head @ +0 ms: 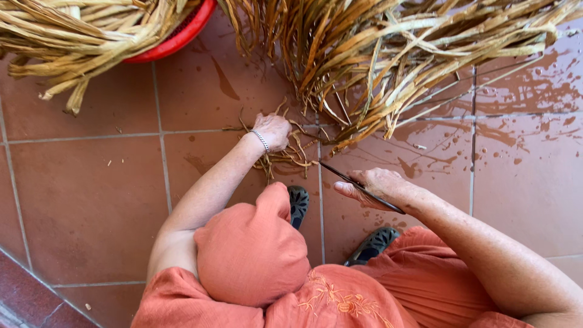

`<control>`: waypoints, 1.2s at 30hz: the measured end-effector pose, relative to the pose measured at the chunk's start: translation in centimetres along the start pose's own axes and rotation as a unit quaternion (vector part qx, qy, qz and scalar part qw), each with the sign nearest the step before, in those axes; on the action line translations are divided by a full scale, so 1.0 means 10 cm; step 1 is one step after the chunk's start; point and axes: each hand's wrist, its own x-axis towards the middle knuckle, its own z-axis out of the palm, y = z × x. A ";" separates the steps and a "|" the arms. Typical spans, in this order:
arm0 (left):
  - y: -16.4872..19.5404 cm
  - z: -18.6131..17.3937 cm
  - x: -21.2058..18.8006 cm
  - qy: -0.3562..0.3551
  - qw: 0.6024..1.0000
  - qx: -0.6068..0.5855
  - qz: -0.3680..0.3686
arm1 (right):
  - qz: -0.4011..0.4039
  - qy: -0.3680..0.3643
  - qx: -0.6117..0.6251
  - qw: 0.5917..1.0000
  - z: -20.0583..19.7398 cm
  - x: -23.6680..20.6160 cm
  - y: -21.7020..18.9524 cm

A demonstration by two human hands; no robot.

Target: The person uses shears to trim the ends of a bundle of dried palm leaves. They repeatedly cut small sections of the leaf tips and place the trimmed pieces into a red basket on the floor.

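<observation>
Left hand (273,130) gripping dried leaf strips (285,155) at 12 o'clock; right hand (378,187) at 3 o'clock holding thin dark blade (358,186)

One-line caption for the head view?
Left hand gathers dry scraps on wet tiles; right hand holds a knife.

- soft orange dress (340,297) with stitched orange flowers
- thin silver bracelet (261,140) on the left wrist
- dark grey sandals (371,245) with holes

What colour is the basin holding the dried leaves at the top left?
Red: the basin's rim shows under the dried leaves in the head view.
</observation>
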 end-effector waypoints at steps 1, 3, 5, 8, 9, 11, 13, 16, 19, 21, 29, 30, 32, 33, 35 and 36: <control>0.05 0.09 0.04 0.021 0.999 -0.021 0.028 | 0.007 -0.014 -0.018 1.000 0.03 -0.03 0.00; 0.14 0.24 0.16 0.067 0.992 -0.060 0.083 | 0.018 -0.036 -0.054 0.998 0.09 -0.06 0.00; 0.24 0.37 0.30 0.141 0.950 -0.184 0.209 | 0.019 -0.042 -0.080 0.996 0.12 -0.09 0.03; 0.46 0.51 0.52 0.164 0.889 -0.303 0.302 | 0.030 -0.057 -0.100 0.993 0.15 -0.11 0.07; 0.53 0.53 0.58 0.179 0.875 -0.321 0.315 | 0.034 -0.063 -0.104 0.992 0.15 -0.11 0.08; 0.63 0.53 0.63 0.207 0.846 -0.356 0.340 | 0.025 -0.058 -0.097 0.993 0.16 -0.11 0.10; 0.65 0.55 0.65 0.176 0.862 -0.381 0.285 | 0.022 -0.058 -0.098 0.993 0.16 -0.12 0.12; 0.58 0.51 0.58 0.107 0.874 -0.423 0.215 | 0.025 -0.062 -0.100 0.993 0.13 -0.15 0.14; 0.41 0.46 0.46 0.054 0.888 -0.418 0.185 | 0.014 -0.060 -0.077 0.995 0.03 -0.17 0.14; 0.30 0.40 0.43 0.067 0.894 -0.407 0.175 | 0.001 -0.050 -0.055 0.997 0.00 -0.19 0.13; -0.02 -0.05 0.40 0.269 0.822 -0.488 0.123 | -0.053 0.039 0.114 0.991 -0.08 -0.09 0.13; 0.00 -0.10 0.38 0.300 0.799 -0.505 0.124 | -0.062 0.050 0.142 0.987 -0.09 -0.09 0.13; 0.04 -0.21 0.34 0.360 0.752 -0.537 0.128 | -0.040 0.045 0.299 0.952 -0.13 -0.09 0.11; 0.06 -0.28 0.32 0.402 0.745 -0.511 0.146 | -0.030 0.042 0.375 0.926 -0.14 -0.09 0.10; 0.13 -0.39 0.31 0.482 0.726 -0.456 0.180 | -0.061 0.076 0.403 0.910 -0.24 -0.13 0.10; 0.18 -0.45 0.33 0.487 0.742 -0.427 0.175 | -0.075 0.094 0.417 0.901 -0.31 -0.14 0.10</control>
